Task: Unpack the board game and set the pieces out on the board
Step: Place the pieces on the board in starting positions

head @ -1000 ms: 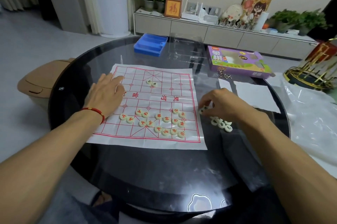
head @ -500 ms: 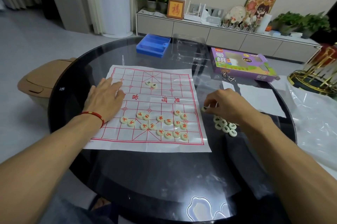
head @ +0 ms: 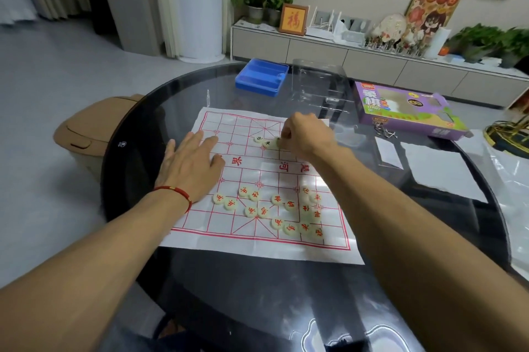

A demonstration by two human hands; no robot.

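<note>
On the round dark glass table (head: 257,294) lies a white paper game board printed with a red grid (head: 257,243), its near edge toward the person. At the board's near end, spreading from 6 toward 4 o'clock, sits a loose cluster of round cream game pieces with red characters (head: 276,210), many touching one another, none lined up on the grid.

At about 9 o'clock on the board the left hand (head: 190,164), with a red cord bracelet (head: 174,191) at its wrist, lies flat, palm down, fingers straight and slightly spread, pressing the sheet's left edge against the table.

Past the board's middle line of red characters, toward 12 o'clock, the right hand (head: 307,137) reaches in with its fingers curled down and pinched narrow at a cream piece with a dark character (head: 277,143); whether it grips the piece or only touches it cannot be told. Just left of it sit two more cream pieces with dark characters (head: 262,141), side by side and touching.

Beyond the board, at 12 o'clock on the table, stands a blue plastic tray (head: 262,77), with a clear plastic lid (head: 317,82) just right of it. At 2 o'clock lies the purple cardboard game box (head: 406,111), and nearer, at 3 o'clock, white paper sheets (head: 438,171).
</note>
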